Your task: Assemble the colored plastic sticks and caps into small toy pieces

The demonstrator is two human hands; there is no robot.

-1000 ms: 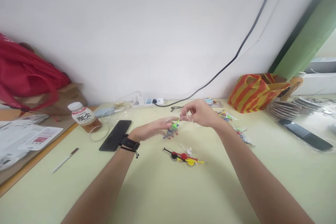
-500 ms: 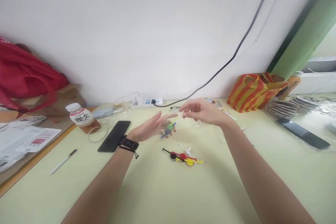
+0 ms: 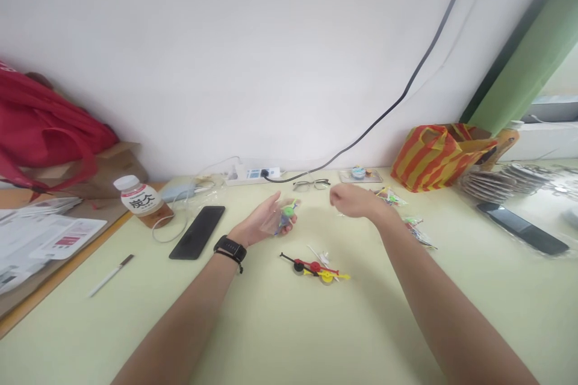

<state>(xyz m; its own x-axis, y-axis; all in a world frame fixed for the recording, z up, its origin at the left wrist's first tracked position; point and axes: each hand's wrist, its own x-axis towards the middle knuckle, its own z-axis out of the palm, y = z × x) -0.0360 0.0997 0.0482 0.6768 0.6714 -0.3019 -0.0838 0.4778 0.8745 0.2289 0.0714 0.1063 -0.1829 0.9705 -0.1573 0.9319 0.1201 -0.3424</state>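
My left hand [image 3: 253,222], wearing a black watch [image 3: 230,247], holds a small clear plastic bag [image 3: 270,224] above the table. Green and blue plastic spinner-like pieces [image 3: 288,212] show in or against it, by my fingertips. To the right, my right hand [image 3: 354,200] is held with fingers curled closed; whatever they hold, if anything, is hidden. Below and between the hands lie similar pieces: a black one [image 3: 298,266], a red one [image 3: 315,267], a yellow one [image 3: 327,277] and a white one [image 3: 324,259], partly overlapping.
Filled small bags [image 3: 419,232] lie beyond my right forearm. Eyeglasses [image 3: 311,184], a clear tray [image 3: 361,175] and a power strip [image 3: 253,175] line the wall. Left are a black phone [image 3: 197,232], a bottle [image 3: 141,201] and a pen [image 3: 111,275]. A striped bag [image 3: 433,159] stands right.
My right hand has moved right and its fingers have curled in. The left hand has turned and come slightly right, with the bag and pieces tilted differently.
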